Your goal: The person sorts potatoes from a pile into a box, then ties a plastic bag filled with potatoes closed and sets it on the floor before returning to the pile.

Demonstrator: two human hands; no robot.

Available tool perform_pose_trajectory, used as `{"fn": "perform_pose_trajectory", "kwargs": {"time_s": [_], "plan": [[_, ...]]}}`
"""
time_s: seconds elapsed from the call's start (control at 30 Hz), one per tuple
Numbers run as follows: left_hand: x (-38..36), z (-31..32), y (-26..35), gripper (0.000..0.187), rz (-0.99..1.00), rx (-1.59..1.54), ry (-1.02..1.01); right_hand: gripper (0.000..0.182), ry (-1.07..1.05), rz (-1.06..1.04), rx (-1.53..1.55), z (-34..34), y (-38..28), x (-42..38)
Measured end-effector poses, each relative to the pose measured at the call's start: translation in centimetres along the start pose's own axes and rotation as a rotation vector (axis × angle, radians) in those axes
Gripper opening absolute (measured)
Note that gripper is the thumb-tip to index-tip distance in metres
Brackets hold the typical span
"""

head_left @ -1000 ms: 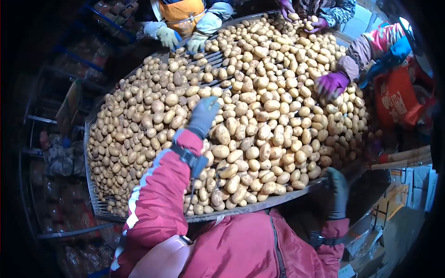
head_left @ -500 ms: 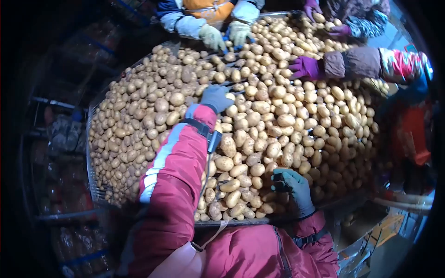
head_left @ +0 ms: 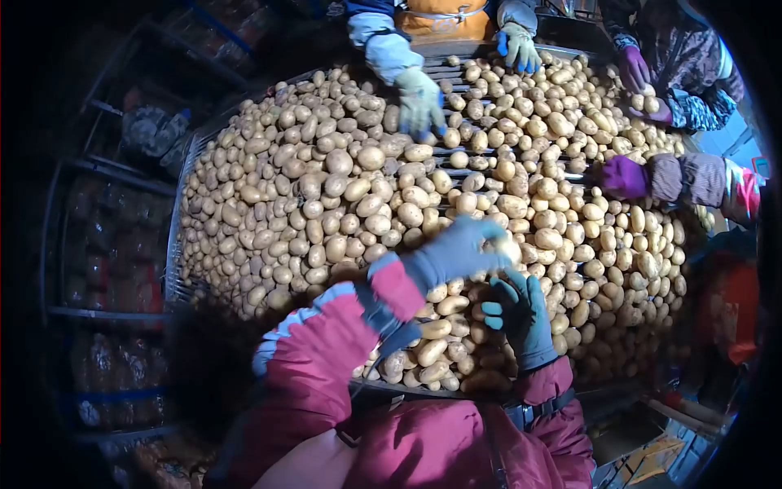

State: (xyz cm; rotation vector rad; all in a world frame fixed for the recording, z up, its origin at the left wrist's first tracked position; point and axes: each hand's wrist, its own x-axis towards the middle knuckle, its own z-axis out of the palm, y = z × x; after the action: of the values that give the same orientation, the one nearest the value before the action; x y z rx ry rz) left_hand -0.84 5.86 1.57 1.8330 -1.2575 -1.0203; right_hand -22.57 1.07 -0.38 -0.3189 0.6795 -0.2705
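Note:
My left hand (head_left: 463, 251), in a grey-blue glove and blurred, is over the middle of the potato heap (head_left: 326, 204). Its fingers are closed around a pale potato (head_left: 509, 253) at the fingertips. Just below and to the right is my right hand (head_left: 523, 314), in a teal glove with a dark palm. That palm is turned up, with the fingers apart and bent and nothing visible in them. Potatoes lie beneath and around both hands.
Across the heap, a co-worker's gloved hands (head_left: 421, 102) reach over the potatoes. Purple-gloved hands (head_left: 626, 177) work at the right. Metal bars (head_left: 460, 155) show between potatoes. A metal rack (head_left: 114, 310) stands left, and a carton (head_left: 648, 460) lies at lower right.
My left hand has moved right and nearer my body, close to my right hand. The view has shifted. One of the opposite co-worker's hands has moved away from the other, and they are now apart.

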Motion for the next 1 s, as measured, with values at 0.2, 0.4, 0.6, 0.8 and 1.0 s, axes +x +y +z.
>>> {"fn": "perform_pose_trajectory", "kwargs": {"time_s": [0.2, 0.4, 0.6, 0.8, 1.0], "plan": [[-2.2, -12.3, -2.6, 0.048, -0.126, 0.323, 0.555, 0.027, -0.105, 0.037, -0.154, -0.9, 0.1, -1.4], [1.5, -16.3, -10.4, 0.054, -0.151, 1.171, 0.566, 0.022, -0.088, -0.230, -0.628, -3.5, 1.8, -3.5], [0.3, -9.5, -4.3, 0.047, -0.195, -0.684, 0.278, 0.036, -0.082, -0.264, -0.658, -2.1, 1.9, -5.5], [-6.0, -0.5, 1.6, 0.063, -0.147, -1.358, -0.200, 0.053, -0.214, 0.046, -0.037, 0.7, 3.5, -6.2], [-11.0, 4.7, 4.2, 0.044, 0.180, -0.256, -0.368, 0.033, -0.088, -0.126, -0.138, 1.2, 5.1, -9.8]]}}
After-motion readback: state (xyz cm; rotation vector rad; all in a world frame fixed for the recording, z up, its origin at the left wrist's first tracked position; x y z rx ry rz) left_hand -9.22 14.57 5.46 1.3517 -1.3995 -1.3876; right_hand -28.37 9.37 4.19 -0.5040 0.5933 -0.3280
